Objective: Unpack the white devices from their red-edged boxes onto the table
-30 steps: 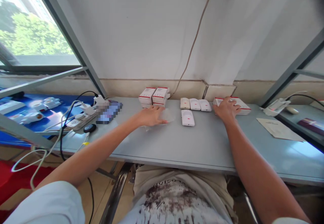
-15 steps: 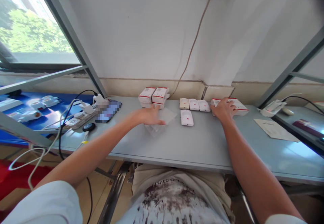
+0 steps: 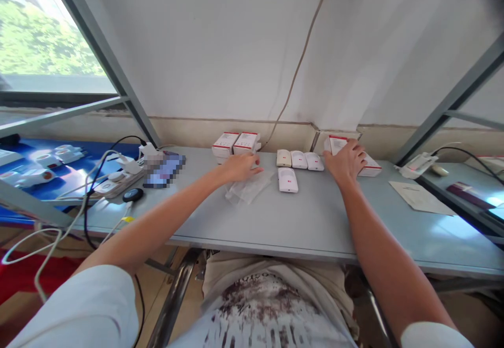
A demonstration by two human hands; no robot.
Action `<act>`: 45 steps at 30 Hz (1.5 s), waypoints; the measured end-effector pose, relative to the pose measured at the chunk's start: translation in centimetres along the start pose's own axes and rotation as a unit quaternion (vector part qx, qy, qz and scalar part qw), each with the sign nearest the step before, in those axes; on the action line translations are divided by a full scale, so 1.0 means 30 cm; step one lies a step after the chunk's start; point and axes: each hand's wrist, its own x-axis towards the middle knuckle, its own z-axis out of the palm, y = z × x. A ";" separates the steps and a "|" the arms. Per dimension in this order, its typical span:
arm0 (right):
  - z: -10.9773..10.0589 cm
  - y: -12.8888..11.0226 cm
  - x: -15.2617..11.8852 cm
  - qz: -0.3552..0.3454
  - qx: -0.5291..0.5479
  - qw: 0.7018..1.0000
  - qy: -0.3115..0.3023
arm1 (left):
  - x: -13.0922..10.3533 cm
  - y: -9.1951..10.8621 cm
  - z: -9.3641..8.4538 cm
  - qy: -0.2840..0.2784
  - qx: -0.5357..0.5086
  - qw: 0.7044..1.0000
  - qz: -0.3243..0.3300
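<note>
My left hand is over clear plastic bags lying on the grey table, its thumb and fingers apart. Behind it, white boxes with red edges stand side by side near the wall. My right hand grips a white and red box from above; the palm and fingers hide much of it. Another white and red box lies flat just right of that hand. Between my hands, several small white devices form a row, with one more device in front.
A phone, a power strip with plugs and cables, and a round black object are at the left. On the right are a paper sheet and a white device. Grey metal frame posts rise at both sides.
The box under my right hand has risen and tilted away from the box beside it. My left hand has moved slightly back over the plastic bags. The view has shifted slightly.
</note>
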 end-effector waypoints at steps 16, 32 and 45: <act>-0.016 -0.144 -0.120 -0.126 0.367 0.918 -0.087 | 0.076 0.039 0.093 0.141 -0.242 0.950 0.135; 0.040 -0.179 -0.163 -0.101 0.520 0.833 -0.160 | 0.098 0.048 0.108 0.173 -0.394 0.896 0.110; 0.051 -0.159 -0.144 -0.123 0.517 0.815 -0.229 | 0.100 0.070 0.198 0.142 -0.546 0.826 0.001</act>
